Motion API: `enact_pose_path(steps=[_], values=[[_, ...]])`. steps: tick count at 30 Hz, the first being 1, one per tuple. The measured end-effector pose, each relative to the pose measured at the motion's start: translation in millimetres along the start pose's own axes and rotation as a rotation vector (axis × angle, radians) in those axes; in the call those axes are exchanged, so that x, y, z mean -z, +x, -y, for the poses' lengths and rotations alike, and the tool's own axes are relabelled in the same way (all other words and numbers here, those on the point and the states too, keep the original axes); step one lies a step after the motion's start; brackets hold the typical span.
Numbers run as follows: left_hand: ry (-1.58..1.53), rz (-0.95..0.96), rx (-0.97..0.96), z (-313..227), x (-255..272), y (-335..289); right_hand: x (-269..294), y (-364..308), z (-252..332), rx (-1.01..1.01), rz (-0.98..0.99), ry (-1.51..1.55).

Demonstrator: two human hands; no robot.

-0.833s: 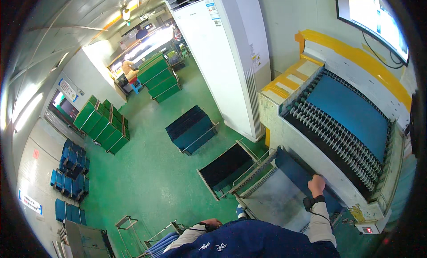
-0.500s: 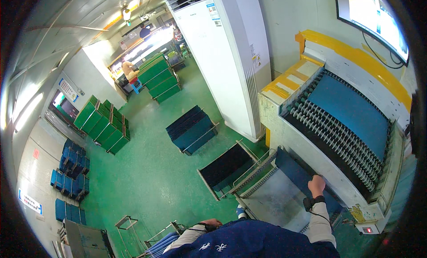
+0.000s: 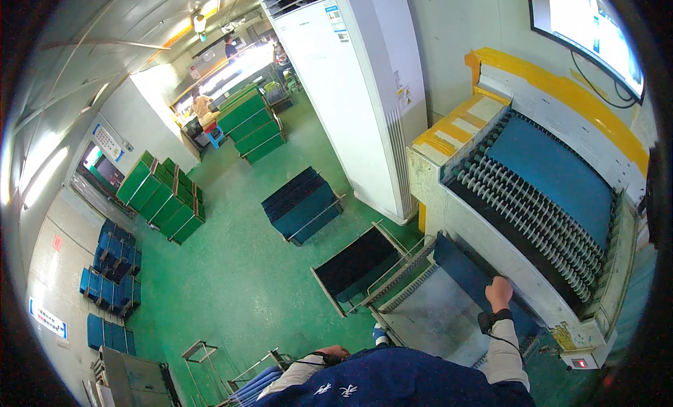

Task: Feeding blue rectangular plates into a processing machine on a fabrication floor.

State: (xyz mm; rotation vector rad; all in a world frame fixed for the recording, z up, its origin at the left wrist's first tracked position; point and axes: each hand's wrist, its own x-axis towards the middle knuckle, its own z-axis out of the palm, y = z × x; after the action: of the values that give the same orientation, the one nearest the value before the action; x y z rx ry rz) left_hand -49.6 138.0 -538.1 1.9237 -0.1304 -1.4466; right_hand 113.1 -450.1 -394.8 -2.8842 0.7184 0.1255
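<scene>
My right hand (image 3: 499,293) is closed in a fist over a dark blue panel (image 3: 459,262), which lies along the front of a roller machine (image 3: 434,186). The fingers point away from me, so what they grip is hidden. Under that panel is a pale, flat tray (image 3: 427,312) with toothed side rails. Up on the machine's rollers (image 3: 533,218) rests a larger blue panel (image 3: 554,172). My left hand (image 3: 335,351) is held low at my waist, away from the tray. Only part of it shows, and its fingers cannot be made out.
Left of the tray stands a rack of dark panels (image 3: 361,263), with another blue rack (image 3: 301,207) beyond it. A tall white air conditioner (image 3: 350,91) rises beside the machine. Green racks (image 3: 165,197) and blue stacks (image 3: 112,288) stand farther left. People sit at a lit bench.
Both my hands stay where they were. The blue panel on the rollers has shifted very slightly to the right. Far off, people at the lit bench have changed posture.
</scene>
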Motion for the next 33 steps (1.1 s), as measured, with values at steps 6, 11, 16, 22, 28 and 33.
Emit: enact_pose_path(steps=[6, 11, 16, 22, 28, 33], values=[[-0.023, -0.052, 0.173, -24.1, -0.8, -15.8, -0.4, 0.6, 0.7, -0.005, 0.001, 0.024], [-0.054, -0.076, 0.201, -37.8, -1.2, -24.5, -0.2, 0.3, -0.6, -0.013, 0.004, 0.025], [-0.034, -0.046, 0.152, -32.0, 0.6, -23.2, 2.8, -1.3, 1.2, -0.010, 0.008, 0.029], [0.013, -0.047, 0.114, -27.0, -1.1, -19.3, 6.6, -3.3, 2.7, -0.013, 0.007, 0.020], [-0.038, -0.105, 0.196, -12.2, -5.3, -11.9, -1.5, 0.9, 0.5, 0.005, -0.010, 0.014], [-0.009, -0.077, 0.202, -34.3, -0.2, -18.8, -0.3, 4.0, -4.7, -0.007, -0.001, 0.015]])
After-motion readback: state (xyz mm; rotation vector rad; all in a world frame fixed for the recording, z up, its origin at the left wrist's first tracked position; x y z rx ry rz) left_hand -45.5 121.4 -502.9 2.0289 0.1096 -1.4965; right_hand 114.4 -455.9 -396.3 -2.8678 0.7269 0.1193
